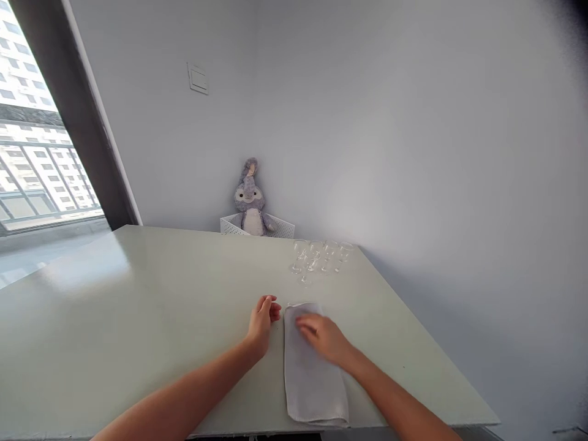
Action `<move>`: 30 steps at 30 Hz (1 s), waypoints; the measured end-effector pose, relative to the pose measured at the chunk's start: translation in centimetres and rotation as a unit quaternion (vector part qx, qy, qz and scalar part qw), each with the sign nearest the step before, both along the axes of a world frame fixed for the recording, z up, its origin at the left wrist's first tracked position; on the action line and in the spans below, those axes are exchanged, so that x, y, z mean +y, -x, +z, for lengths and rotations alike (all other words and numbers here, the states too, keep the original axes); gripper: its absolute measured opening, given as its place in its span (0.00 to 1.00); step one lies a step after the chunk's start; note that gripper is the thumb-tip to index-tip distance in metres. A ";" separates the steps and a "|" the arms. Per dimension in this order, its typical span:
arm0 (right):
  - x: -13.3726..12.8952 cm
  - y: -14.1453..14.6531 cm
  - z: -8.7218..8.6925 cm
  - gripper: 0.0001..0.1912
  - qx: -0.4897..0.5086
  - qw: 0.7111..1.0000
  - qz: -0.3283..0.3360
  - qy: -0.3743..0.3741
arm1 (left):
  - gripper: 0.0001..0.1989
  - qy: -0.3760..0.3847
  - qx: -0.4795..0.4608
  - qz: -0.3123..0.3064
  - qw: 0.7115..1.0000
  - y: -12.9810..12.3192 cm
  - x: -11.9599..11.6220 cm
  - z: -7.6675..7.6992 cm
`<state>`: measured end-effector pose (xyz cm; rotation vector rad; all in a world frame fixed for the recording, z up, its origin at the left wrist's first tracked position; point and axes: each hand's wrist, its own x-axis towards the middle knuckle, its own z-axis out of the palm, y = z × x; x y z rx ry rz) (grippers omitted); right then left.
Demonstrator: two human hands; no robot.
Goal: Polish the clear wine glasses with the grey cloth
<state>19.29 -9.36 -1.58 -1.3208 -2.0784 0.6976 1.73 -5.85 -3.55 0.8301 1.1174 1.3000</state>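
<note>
A folded light grey cloth (312, 380) lies lengthwise on the table near its front edge. Just left of the cloth's far end is my left hand (261, 321), turned on its side with fingers loosely bent and nothing visible in them. Over the upper part of the cloth is my right hand (324, 337), slightly blurred, its bent fingers pointing left. Whether those fingers touch the fabric is unclear, and they grip nothing that I can see. Beyond the cloth, several clear stemmed glasses (324, 256) stand grouped near the table's far right corner.
The pale green table (184, 294) has its right edge near a plain wall. Behind its far edge, a grey plush toy (252, 205) sits in a white perforated basket (285, 229). A window (41, 141) is at the left, and a wall switch (198, 79) is above.
</note>
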 end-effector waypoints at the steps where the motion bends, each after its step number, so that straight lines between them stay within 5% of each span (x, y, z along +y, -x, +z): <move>1: 1.3 -0.4 0.1 0.14 0.074 0.996 -0.047 0.021 | 0.14 0.018 -0.002 0.008 1.000 0.0 0.4 0.2; 4: 6.1 -1.7 -0.2 0.15 0.258 0.937 -0.227 0.064 | 0.10 0.018 0.011 0.040 0.999 0.0 1.5 0.7; 7: 10.0 -2.0 -0.8 0.18 0.334 0.897 -0.279 0.074 | 0.10 -0.055 0.077 0.066 0.993 0.1 1.9 0.6; 12: 11.9 0.4 -1.4 0.09 0.342 0.906 -0.232 0.090 | 0.11 -0.183 0.223 0.065 0.955 0.7 1.4 0.3; 17: 11.5 4.7 -1.7 0.06 0.342 0.917 -0.164 0.120 | 0.09 -0.304 0.252 0.005 0.919 0.7 0.5 0.3; 23: 11.2 8.6 -1.9 0.18 0.356 0.912 -0.064 0.193 | 0.10 -0.289 0.230 -0.047 0.928 0.4 -0.1 0.5; 25: 11.7 8.9 -2.1 0.18 0.383 0.901 -0.107 0.172 | 0.09 -0.274 0.218 -0.007 0.937 0.6 0.2 0.7; 30: 14.3 6.9 -3.1 0.11 0.417 0.868 -0.261 0.067 | 0.10 -0.151 0.233 0.265 0.923 2.8 3.2 1.0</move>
